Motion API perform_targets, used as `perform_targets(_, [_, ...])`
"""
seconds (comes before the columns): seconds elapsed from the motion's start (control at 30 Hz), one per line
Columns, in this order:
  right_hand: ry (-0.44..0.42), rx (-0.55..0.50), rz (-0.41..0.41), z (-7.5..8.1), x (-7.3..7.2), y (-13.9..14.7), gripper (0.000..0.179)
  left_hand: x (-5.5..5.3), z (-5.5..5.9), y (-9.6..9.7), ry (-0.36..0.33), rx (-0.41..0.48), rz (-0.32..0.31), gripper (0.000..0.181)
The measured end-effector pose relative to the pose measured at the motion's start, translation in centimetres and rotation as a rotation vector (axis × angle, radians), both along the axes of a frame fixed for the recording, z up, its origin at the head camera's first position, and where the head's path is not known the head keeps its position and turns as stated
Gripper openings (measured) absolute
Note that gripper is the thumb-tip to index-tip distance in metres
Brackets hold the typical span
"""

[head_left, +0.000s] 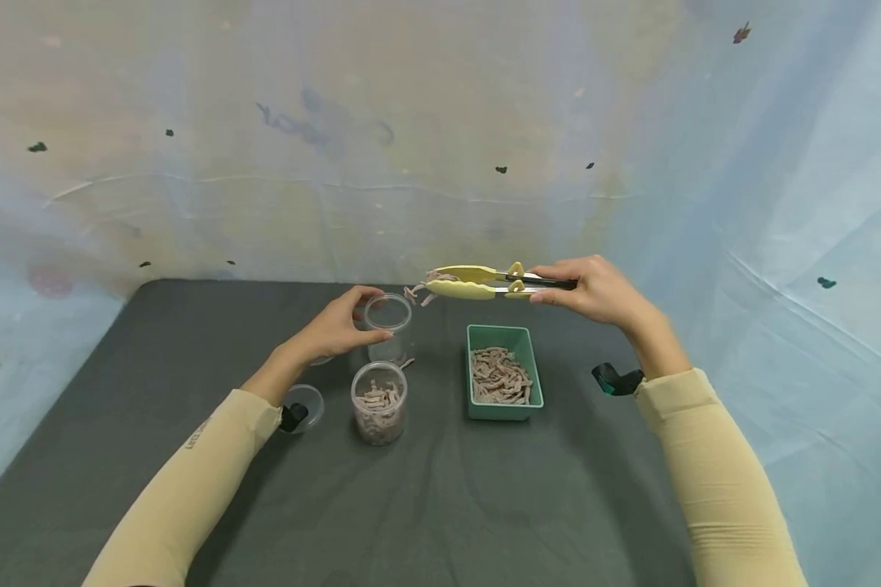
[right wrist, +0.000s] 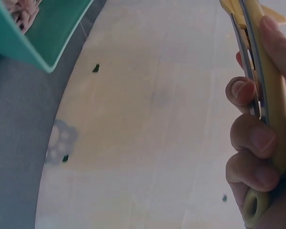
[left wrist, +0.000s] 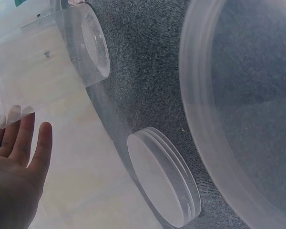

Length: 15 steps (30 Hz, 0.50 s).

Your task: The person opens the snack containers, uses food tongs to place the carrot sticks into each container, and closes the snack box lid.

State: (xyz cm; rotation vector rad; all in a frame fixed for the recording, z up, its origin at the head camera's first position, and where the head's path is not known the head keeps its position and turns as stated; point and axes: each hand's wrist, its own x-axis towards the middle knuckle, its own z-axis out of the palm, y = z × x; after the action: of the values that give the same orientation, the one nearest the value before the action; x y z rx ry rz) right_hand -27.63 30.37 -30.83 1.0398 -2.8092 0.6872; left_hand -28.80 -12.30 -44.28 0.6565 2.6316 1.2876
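Observation:
My left hand [head_left: 338, 324] holds a clear plastic jar [head_left: 389, 342] near its rim, thumb on the near side and fingers behind. In the left wrist view the fingers curve against the wall of the jar [left wrist: 43, 57]. With my right hand [head_left: 595, 287] I grip yellow-tipped tongs [head_left: 466, 282], their handles squeezed in the palm. Several greyish-brown strips [head_left: 420, 292] hang from the tong tips just right of the jar's mouth. Nearer me, a second clear jar [head_left: 379, 416] holds many such strips. More strips [head_left: 499, 375] lie in a green rectangular tray [head_left: 505, 412].
A clear round lid [head_left: 312, 401] lies under my left wrist, partly covered by the wrist strap. Another lid [left wrist: 164, 176] shows in the left wrist view. One loose strip [head_left: 407, 363] is beside the held jar. A patterned sheet [head_left: 440, 122] hangs behind the dark cloth-covered table [head_left: 440, 505].

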Motion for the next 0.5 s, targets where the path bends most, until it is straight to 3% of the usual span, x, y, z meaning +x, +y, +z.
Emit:
perform_targets(0.2, [-0.069, 0.072, -0.013, 0.0, -1.6, -2.5, 0.05, -0.1, -0.1, 0.3, -0.003, -0.003, -0.002, 0.086])
perform_targets(0.5, [-0.012, 0.27, 0.052, 0.4, -3.1, -6.1, 0.051, -0.6, 0.0, 0.4, -0.005, -0.01, -0.005, 0.086])
